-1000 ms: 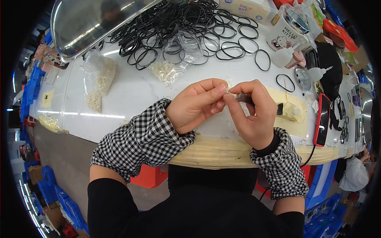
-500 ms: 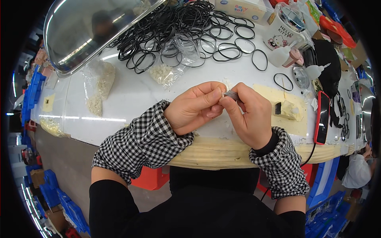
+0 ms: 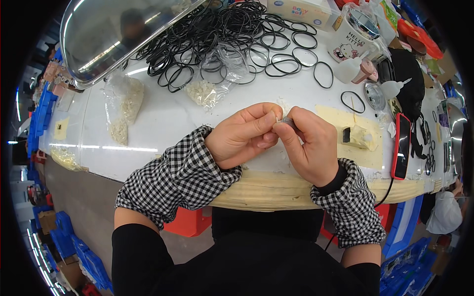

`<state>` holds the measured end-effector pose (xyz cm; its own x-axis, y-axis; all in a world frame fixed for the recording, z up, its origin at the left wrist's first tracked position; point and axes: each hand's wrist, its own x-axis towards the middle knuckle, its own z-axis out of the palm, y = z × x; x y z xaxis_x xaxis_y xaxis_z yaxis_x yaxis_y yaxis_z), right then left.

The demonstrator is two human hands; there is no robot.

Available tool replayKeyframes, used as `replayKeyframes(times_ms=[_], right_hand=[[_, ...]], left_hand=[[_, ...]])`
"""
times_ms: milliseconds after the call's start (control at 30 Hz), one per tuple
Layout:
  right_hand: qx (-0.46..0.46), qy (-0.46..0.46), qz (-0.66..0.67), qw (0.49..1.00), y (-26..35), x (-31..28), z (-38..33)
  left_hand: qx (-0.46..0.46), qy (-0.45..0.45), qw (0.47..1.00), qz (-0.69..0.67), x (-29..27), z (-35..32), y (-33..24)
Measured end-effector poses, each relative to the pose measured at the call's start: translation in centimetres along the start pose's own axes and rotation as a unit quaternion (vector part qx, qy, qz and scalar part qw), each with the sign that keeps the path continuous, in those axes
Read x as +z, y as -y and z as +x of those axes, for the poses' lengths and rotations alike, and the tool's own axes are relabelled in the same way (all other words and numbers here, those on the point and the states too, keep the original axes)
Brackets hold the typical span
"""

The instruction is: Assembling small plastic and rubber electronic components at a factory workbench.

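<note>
Pinching tiny off-white piece in left hand, small grey object in right hand, close together above glossy white surface. Brace together; press lightly, with piece in sight.

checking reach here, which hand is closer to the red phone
Right. The right hand is left of the red phone, with part of the yellow sheet between them; the left hand is farther left, beyond the right hand.

Black-and-white checked sleeves, black bands, red-edged phone, white tabletop
</note>
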<state>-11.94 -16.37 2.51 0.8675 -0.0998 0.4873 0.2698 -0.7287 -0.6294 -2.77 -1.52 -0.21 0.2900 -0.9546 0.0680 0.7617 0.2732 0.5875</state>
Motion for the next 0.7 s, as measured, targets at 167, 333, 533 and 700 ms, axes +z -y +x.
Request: replayKeyframes(times_ms=[167, 333, 533, 700], right_hand=[[-0.004, -0.001, 0.02, 1.0, -0.17, 0.05, -0.04], [0.002, -0.003, 0.027, 1.0, -0.41, 0.2, -0.12], [-0.003, -0.01, 0.023, 1.0, -0.39, 0.24, -0.13], [-0.012, -0.006, 0.012, 1.0, -0.25, 0.09, -0.02]], left_hand=[[-0.003, 0.013, 1.0, -0.004, 0.04, -0.01, -0.04], [-0.006, 0.016, 1.0, -0.004, 0.12, -0.03, -0.04], [-0.01, -0.019, 1.0, 0.016, 0.74, 0.06, -0.11], [-0.006, 0.01, 1.0, 0.009, 0.05, 0.02, 0.06]])
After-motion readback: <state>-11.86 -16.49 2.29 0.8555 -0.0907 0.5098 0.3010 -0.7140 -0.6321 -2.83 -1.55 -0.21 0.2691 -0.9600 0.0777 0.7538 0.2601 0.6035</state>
